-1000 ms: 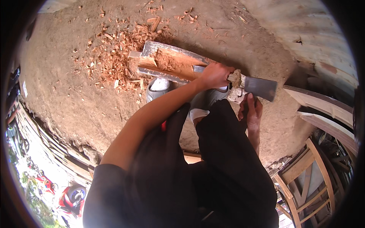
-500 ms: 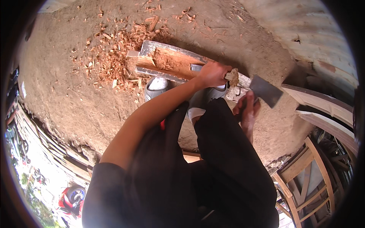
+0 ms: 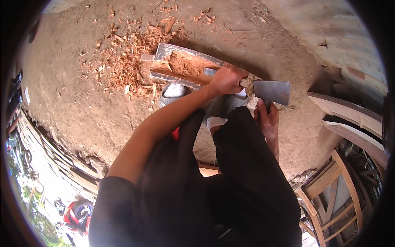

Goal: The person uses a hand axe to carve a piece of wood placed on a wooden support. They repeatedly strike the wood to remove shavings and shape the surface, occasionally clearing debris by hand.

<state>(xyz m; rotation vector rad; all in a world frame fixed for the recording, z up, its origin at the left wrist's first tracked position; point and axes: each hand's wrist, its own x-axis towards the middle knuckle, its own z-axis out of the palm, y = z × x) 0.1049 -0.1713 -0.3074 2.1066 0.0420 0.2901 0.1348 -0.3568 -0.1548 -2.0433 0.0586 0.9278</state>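
Note:
My left hand (image 3: 228,79) is closed around a chisel (image 3: 209,71). Its flat metal blade points left into the hollow of a wooden piece (image 3: 187,51), and its frayed wooden end sticks out on the right of my fist. My right hand (image 3: 267,117) grips the short handle of a hatchet (image 3: 271,91), whose broad grey head lies right beside the chisel's frayed end. Whether the two touch I cannot tell. The wooden piece has worn, pale-painted edges and a reddish, freshly cut trough with loose chips inside. It lies on the ground in front of my shoes (image 3: 175,89).
Wood chips and shavings (image 3: 131,61) are scattered over the dirt floor (image 3: 66,74) around the left end. Curved wooden parts (image 3: 345,109) and a wooden frame (image 3: 333,197) stand at the right. A corrugated sheet wall (image 3: 329,29) rises at upper right; a red motorcycle (image 3: 76,216) is at lower left.
The hatchet has swung left, its head now level and against or close to the chisel's end. My left hand stays on the chisel, shifted only slightly.

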